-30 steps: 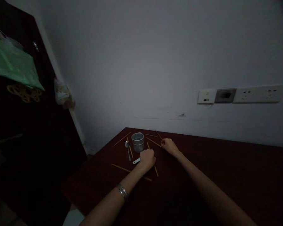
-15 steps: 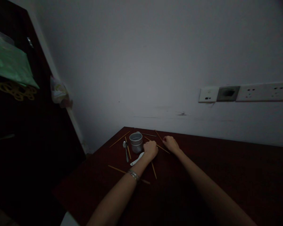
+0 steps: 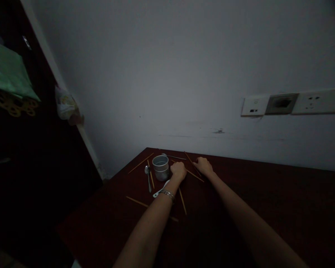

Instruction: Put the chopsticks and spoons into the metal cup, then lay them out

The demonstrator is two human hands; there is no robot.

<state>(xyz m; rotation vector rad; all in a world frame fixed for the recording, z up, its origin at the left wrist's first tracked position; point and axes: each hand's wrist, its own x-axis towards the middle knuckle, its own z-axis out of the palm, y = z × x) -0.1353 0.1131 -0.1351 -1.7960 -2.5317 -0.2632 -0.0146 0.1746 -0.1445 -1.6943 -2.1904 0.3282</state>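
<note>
Left hand (image 3: 178, 170), right hand (image 3: 203, 166) curled, grips unclear; left forearm (image 3: 152, 227) partly hides 1 chopstick (image 3: 136, 201).

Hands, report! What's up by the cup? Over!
Left hand beside metal cup; right hand by a chopstick. Cup upright. Left forearm partly covers white spoon.

Dim light; pale wall (image 3: 167, 74), socket panel (image 3: 315, 105); dark door (image 3: 36, 163) left; reddish-brown table (image 3: 284, 193).
</note>
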